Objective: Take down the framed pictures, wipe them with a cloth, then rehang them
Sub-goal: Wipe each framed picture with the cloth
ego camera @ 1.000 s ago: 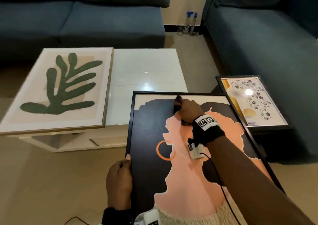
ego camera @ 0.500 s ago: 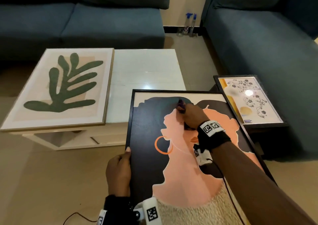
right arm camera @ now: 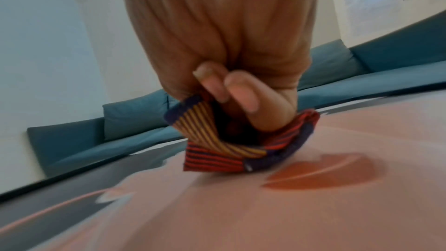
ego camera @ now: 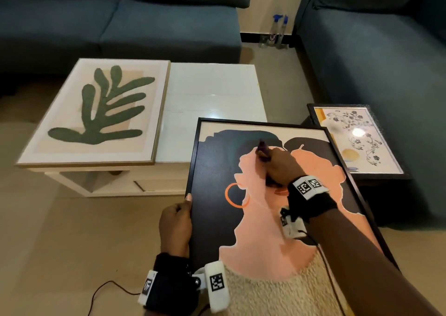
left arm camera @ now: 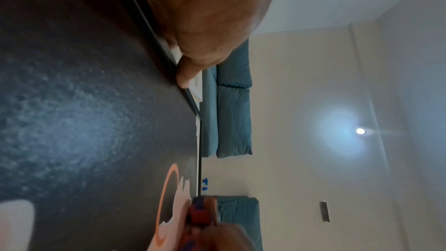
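Note:
A black-framed picture (ego camera: pixel 212 195) of a peach silhouette on dark ground lies tilted in front of me, its far edge near the white table. My left hand (ego camera: pixel 175 224) grips its left frame edge, thumb along the rail (left arm camera: pixel 185 77). My right hand (ego camera: pixel 277 166) presses a folded striped cloth (right arm camera: pixel 231 150) in red, yellow and purple against the glass over the peach face; the cloth's tip (ego camera: pixel 261 148) pokes out ahead of the knuckles. In the right wrist view my fingers (right arm camera: pixel 239 93) curl round the cloth.
A wood-framed green leaf picture (ego camera: pixel 96 113) lies flat on the white coffee table (ego camera: pixel 212 91). A small floral picture (ego camera: pixel 357 139) in a black frame rests by the right sofa (ego camera: pixel 374 57). Two spray bottles (ego camera: pixel 277 30) stand on the floor between the sofas.
My right hand has drawn the cloth down the glass toward me, from the picture's dark top area onto the peach face. The left hand keeps its hold on the frame edge.

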